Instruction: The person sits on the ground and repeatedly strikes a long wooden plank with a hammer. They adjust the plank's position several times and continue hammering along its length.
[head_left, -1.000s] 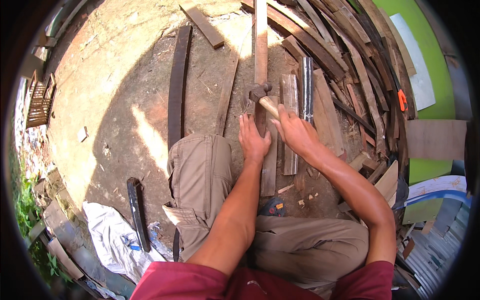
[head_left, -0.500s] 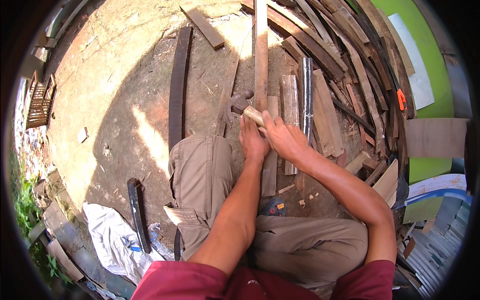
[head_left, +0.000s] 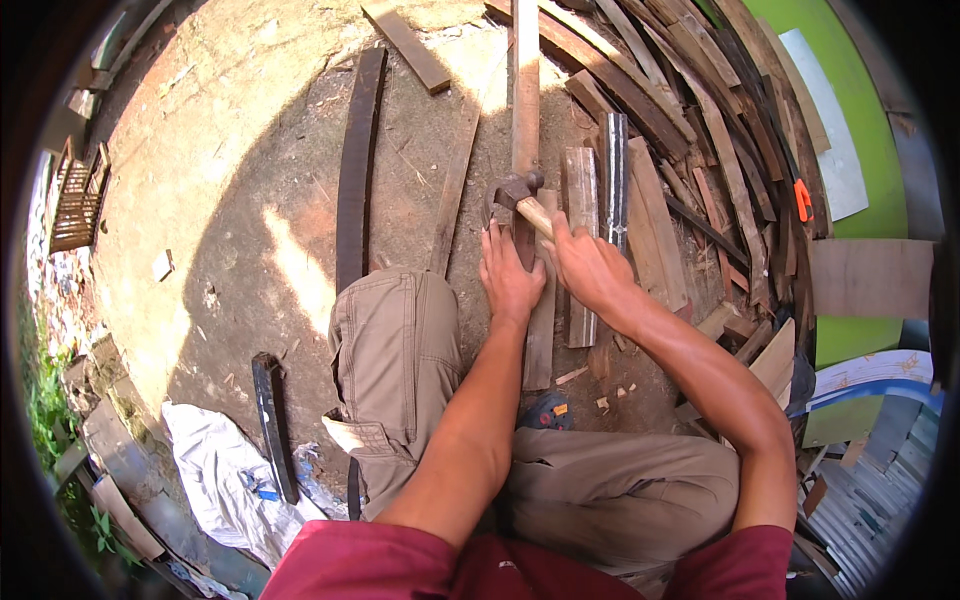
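Observation:
My right hand [head_left: 596,268] is wrapped around the wooden handle of a claw hammer [head_left: 536,214]. The hammer's dark metal head lies over a long, narrow wooden batten [head_left: 526,110] that runs away from me; whether it touches the wood I cannot tell. Just nearer to me, my left hand [head_left: 513,278] grips the batten's near end, thumb on the right side and fingers on the left. Its fingertips are close to the hammer's claw. A shorter flat board [head_left: 540,345] lies below and to the right of that end. Any nail there is hidden.
Many loose planks [head_left: 715,130] are heaped on the right, with an orange-handled tool [head_left: 802,200] among them. A dark beam [head_left: 360,170] lies left of the batten. A white sack [head_left: 215,480] and a short dark piece [head_left: 272,420] lie at lower left.
The hammer has shifted right, its head swinging from left of the batten to over it. My left fingers have spread a little, and more of the batten's near end shows.

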